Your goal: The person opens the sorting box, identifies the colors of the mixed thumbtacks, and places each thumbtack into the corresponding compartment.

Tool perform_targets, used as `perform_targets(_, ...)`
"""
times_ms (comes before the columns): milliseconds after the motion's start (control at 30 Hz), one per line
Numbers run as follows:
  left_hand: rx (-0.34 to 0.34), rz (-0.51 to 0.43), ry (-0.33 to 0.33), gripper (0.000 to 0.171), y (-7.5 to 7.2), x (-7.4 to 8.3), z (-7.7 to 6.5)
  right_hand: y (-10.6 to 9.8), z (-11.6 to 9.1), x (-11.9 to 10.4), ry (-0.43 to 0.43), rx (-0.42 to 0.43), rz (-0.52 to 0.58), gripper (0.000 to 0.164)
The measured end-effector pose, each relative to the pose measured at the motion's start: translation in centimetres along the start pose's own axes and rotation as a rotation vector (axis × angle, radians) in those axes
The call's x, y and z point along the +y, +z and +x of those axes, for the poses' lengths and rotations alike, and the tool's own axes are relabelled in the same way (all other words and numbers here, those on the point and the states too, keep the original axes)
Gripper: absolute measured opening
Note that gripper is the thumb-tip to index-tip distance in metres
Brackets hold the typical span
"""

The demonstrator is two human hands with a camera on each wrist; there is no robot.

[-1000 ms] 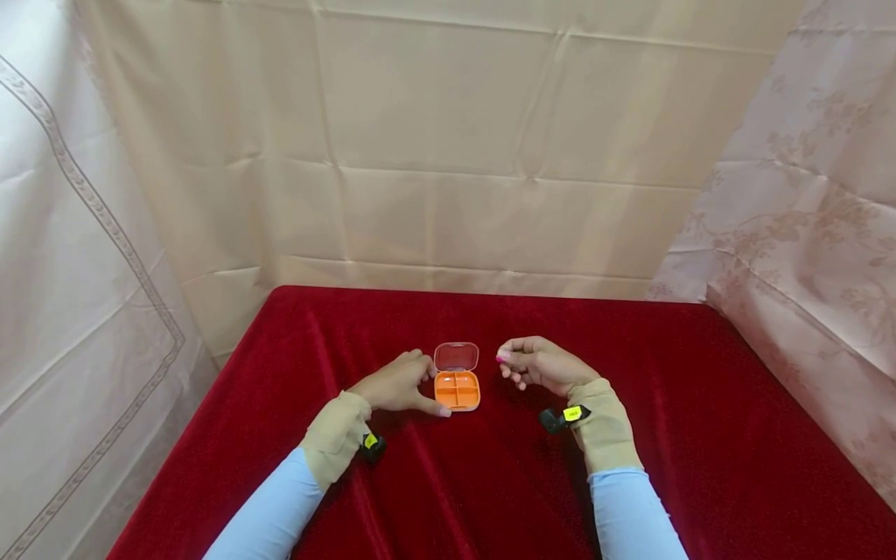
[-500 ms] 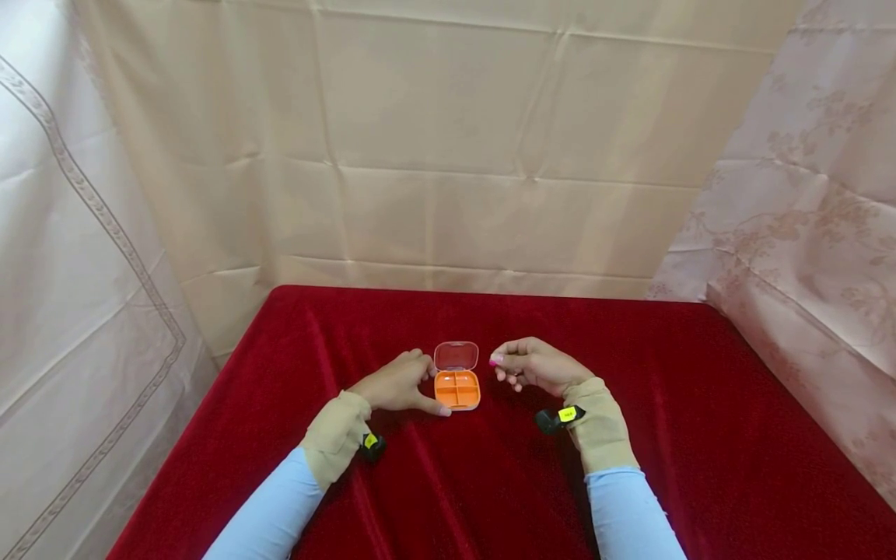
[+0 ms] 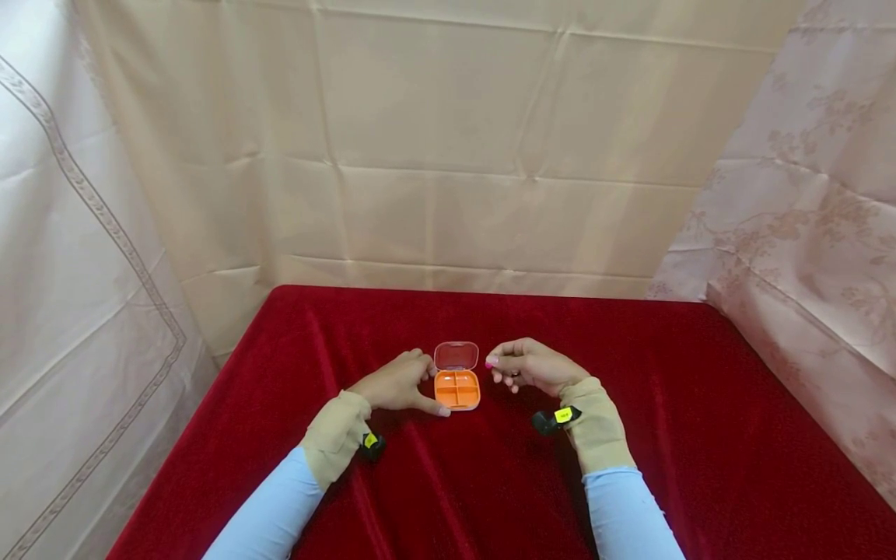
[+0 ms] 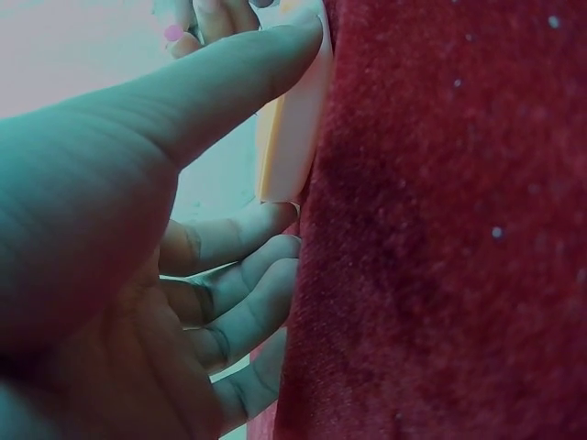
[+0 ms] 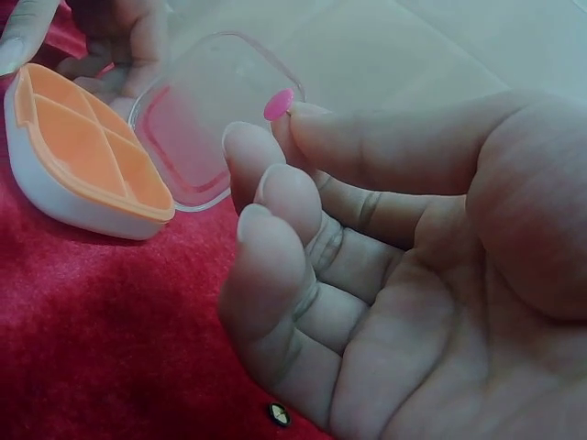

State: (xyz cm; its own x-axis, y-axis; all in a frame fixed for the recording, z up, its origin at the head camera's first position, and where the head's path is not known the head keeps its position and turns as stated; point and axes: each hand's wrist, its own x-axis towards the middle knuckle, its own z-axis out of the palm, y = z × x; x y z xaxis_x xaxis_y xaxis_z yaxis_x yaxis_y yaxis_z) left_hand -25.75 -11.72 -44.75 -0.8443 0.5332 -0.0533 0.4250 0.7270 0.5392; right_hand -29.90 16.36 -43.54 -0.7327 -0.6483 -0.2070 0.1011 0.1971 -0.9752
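An orange pill box (image 3: 457,391) with four-way dividers lies on the red cloth, its clear lid (image 3: 456,356) raised at the back. My left hand (image 3: 400,383) holds the box from the left, thumb at the near edge and index finger at the far left side. To the right of the box, my right hand (image 3: 539,365) pinches a small pink stud (image 5: 279,104) between thumb and index finger. This stud has a round flat head and a thin metal pin. The other right fingers curl loosely below. No contents show in the compartments.
A small black-and-gold round piece (image 5: 279,414) shows against the cloth beside the right fingers. Red velvet cloth (image 3: 392,498) covers the table. Pale curtains (image 3: 434,155) hang behind it and at both sides.
My right hand has moved slightly left with the pink stud, closer to the pill box. The left hand and the box have stayed in place.
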Motion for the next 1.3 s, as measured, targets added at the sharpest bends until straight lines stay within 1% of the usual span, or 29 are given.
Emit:
perform_targets(300,-0.002,-0.030,-0.007,0.067,0.0,0.0,0.1,0.5,0.4,0.0,0.004,-0.003,-0.020,0.047)
perform_targets(567,0.001,-0.032,0.003,0.066,0.0,-0.1,0.2,0.6,0.5,0.0,0.004,0.004,-0.034,0.046)
perform_targets(800,0.004,-0.027,0.005,0.062,0.2,-0.2,0.2,1.0,0.6,0.0,-0.003,-0.019,-0.089,0.042)
perform_targets(1100,0.009,-0.028,0.000,0.062,0.0,0.1,0.0,1.4,0.7,-0.2,-0.006,-0.014,-0.081,0.041)
perform_targets(1300,0.007,-0.014,0.001,0.062,0.0,0.1,0.0,1.9,1.0,-0.2,-0.004,-0.028,-0.090,0.040)
